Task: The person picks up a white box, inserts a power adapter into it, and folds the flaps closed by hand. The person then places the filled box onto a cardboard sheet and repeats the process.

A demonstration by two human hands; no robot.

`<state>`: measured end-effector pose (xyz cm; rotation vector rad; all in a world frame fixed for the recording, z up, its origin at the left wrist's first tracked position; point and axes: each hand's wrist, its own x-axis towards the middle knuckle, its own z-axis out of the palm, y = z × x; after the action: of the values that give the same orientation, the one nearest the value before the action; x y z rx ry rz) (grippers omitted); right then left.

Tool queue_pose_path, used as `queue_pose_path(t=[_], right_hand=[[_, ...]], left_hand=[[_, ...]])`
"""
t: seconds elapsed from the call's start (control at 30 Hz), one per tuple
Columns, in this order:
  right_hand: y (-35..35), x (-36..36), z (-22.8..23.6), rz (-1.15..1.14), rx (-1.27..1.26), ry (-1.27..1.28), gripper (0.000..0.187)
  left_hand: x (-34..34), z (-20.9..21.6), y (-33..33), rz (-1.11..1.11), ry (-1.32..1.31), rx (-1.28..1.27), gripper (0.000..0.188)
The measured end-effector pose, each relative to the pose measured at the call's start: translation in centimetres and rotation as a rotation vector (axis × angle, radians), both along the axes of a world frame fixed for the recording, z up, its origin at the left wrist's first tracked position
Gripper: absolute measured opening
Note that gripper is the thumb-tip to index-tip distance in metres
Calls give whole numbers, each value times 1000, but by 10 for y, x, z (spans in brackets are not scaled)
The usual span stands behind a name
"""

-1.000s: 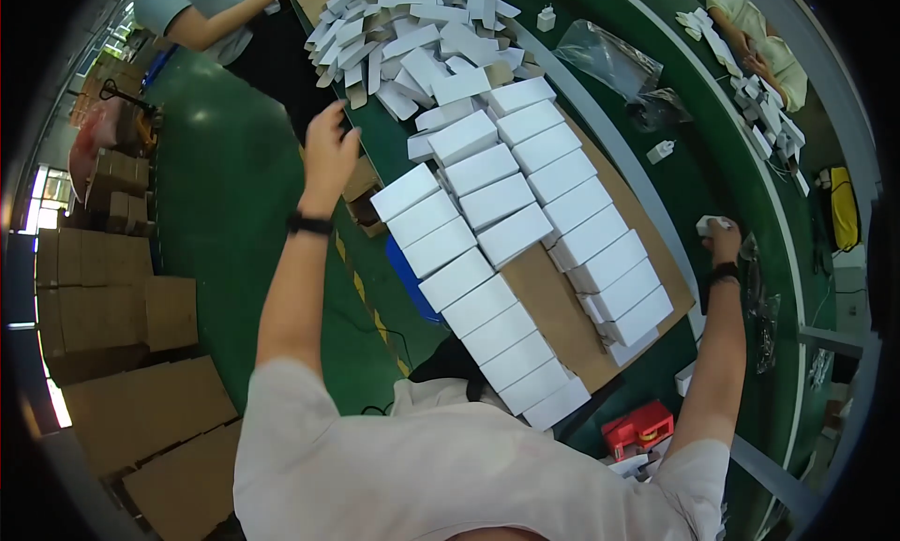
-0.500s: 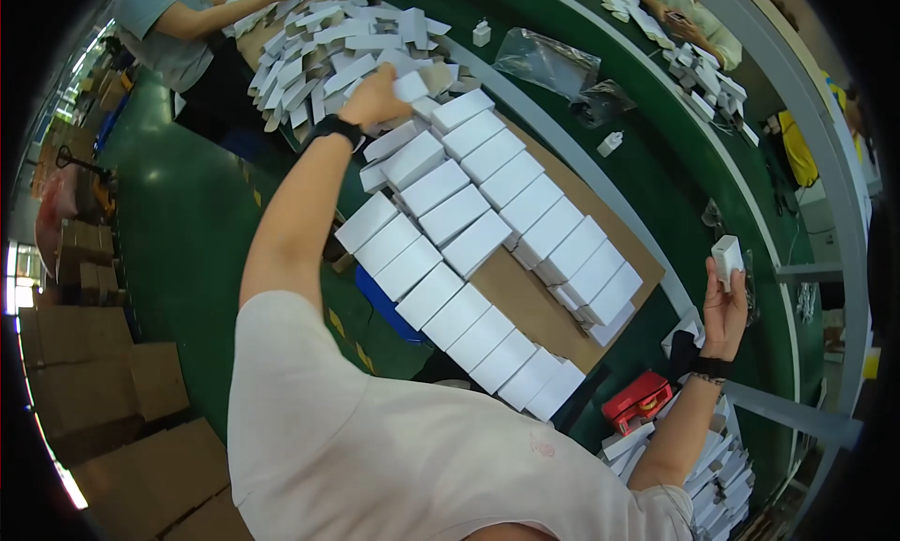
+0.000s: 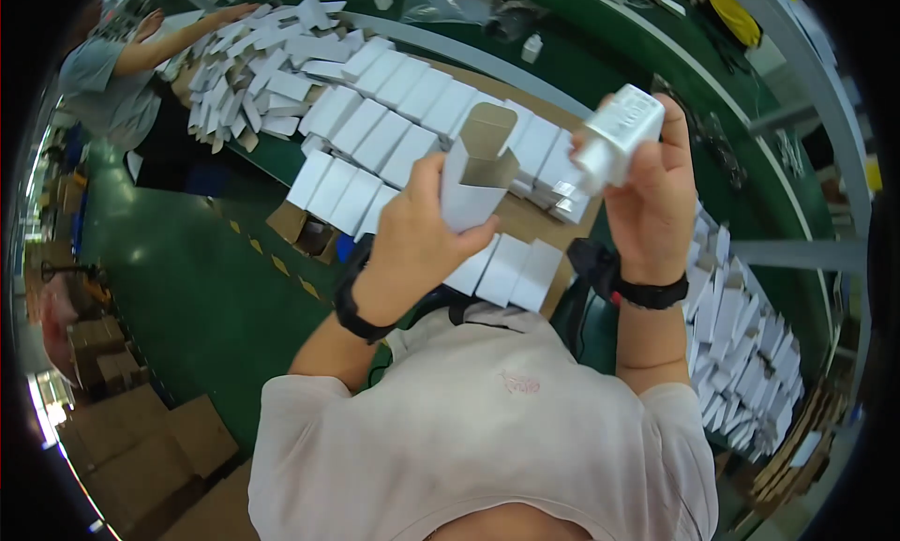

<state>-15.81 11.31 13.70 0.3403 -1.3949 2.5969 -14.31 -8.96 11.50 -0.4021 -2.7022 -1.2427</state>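
My left hand (image 3: 405,246) grips a small white carton (image 3: 472,199) whose top stands open, showing its brown inside and a raised flap. In my right hand (image 3: 652,208), to the right of the carton and apart from it, is a glossy white block with a narrower round end (image 3: 624,127); its exact kind I cannot make out. The round end points down and left, toward the carton. Behind and below both hands, white cartons (image 3: 361,127) stand in rows on a brown cardboard sheet (image 3: 583,224).
Loose white cartons are heaped at the far left (image 3: 281,63) and at the right (image 3: 741,335). Another person (image 3: 108,82) reaches over the far heap. A green conveyor (image 3: 581,35) carries small white items (image 3: 532,48) and clear plastic bags (image 3: 452,2). Brown boxes (image 3: 141,438) stand at the lower left.
My left hand has come back from the far heap with a white carton, now open-topped. My right hand has moved inward from the right with the white block. The view has shifted.
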Motion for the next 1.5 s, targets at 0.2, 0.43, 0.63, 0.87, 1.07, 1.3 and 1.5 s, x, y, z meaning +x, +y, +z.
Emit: queue_pose_path(t=[0.2, 0.43, 0.63, 0.87, 1.07, 1.3, 1.5], right_hand=[[-5, 27, -12, -231, 306, 117, 40], [9, 48, -9, -154, 530, 154, 34], [23, 45, -14, -304, 1092, 476, 29], [18, 51, -37, -253, 970, 313, 37], [10, 53, -47, -142, 404, 55, 42], [10, 75, -74, -73, 522, 27, 28], [-24, 70, -43, -404, 676, 248, 18]], left_hand=[[27, -16, 37, -49, 77, 136, 60], [35, -35, 45, -103, 258, 51, 66], [37, -29, 54, -137, 195, 206, 71], [30, -34, 54, -284, 78, 403, 82], [29, -35, 47, -190, 275, 286, 78], [40, -25, 57, -354, -137, 429, 64], [29, -44, 55, -295, -4, 570, 66]])
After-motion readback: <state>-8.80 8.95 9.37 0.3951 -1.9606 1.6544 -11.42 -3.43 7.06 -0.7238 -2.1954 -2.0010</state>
